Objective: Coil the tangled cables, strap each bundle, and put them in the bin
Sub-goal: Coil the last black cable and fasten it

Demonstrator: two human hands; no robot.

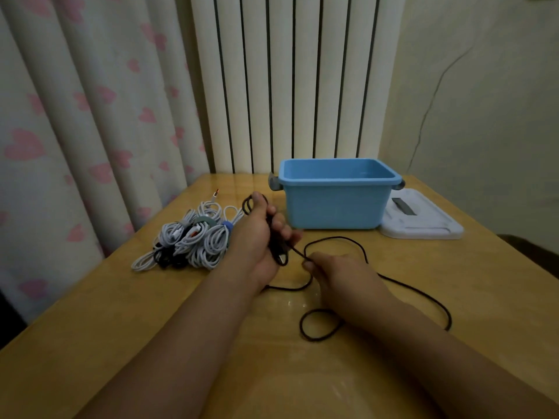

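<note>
Black cable [357, 241]: left hand [257, 237] grips coil, right hand [338, 270] pinches strand; blue bin [332, 207] just beyond.

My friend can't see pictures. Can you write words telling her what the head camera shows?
A person's left hand grips loops of a thin black cable while the right hand pinches its loose length, which trails over a wooden table. A pile of white coiled cables lies left; an open blue plastic bin stands behind.

no text, label, brand, number or sign can be read anywhere in the frame; the blue bin [335, 204] at centre right bears no legible marking.
</note>
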